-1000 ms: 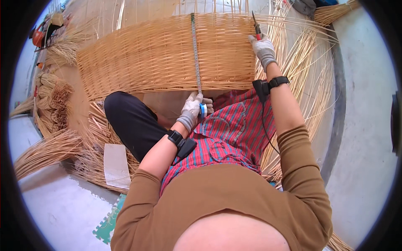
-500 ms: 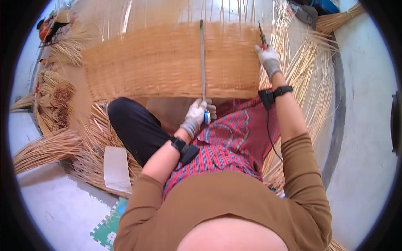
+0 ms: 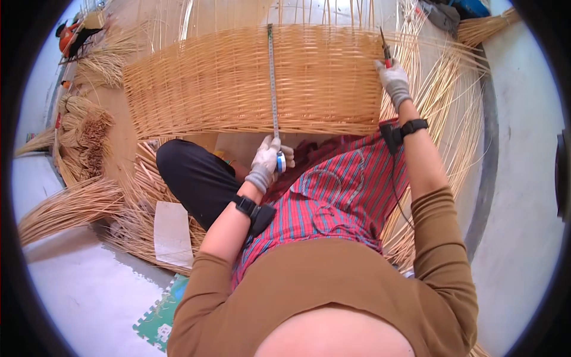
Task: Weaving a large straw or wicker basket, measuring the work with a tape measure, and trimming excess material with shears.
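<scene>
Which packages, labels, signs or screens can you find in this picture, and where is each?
None show clearly.
White flat sheet: on the floor beside the left knee, rectangular, blank.
Tape measure: held by the left hand up the woven basket wall; silver strip, blue case.

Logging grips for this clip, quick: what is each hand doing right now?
Left hand: closed on the tape measure laid up the woven basket wall.
Right hand: closed on a red-handled tool at the wall's edge.
</scene>
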A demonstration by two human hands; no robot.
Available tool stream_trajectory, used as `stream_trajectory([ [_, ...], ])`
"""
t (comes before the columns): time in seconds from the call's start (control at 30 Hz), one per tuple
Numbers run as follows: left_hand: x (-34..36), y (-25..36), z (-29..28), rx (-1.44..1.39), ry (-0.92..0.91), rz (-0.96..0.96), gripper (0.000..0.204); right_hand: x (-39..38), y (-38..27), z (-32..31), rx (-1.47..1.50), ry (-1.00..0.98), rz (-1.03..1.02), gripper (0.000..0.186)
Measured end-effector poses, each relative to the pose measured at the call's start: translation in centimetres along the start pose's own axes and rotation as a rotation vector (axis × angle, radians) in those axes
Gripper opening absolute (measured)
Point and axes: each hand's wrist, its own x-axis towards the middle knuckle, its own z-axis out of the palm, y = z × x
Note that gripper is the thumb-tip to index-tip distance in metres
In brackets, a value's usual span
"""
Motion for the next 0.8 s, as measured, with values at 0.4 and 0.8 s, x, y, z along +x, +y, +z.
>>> stream_trajectory([
  [0.4, 0.3, 0.4, 0.4, 0.078, 0.016, -0.057, 0.025, 0.0, 1.7, -0.1, 0.058, 0.005, 0.036, 0.054],
  [0.8, -0.9, 2.3, 0.4, 0.226, 0.067, 0.066, 0.029, -8.2, 2.5, 0.0, 0.136, 0.090, 0.086, 0.047],
])
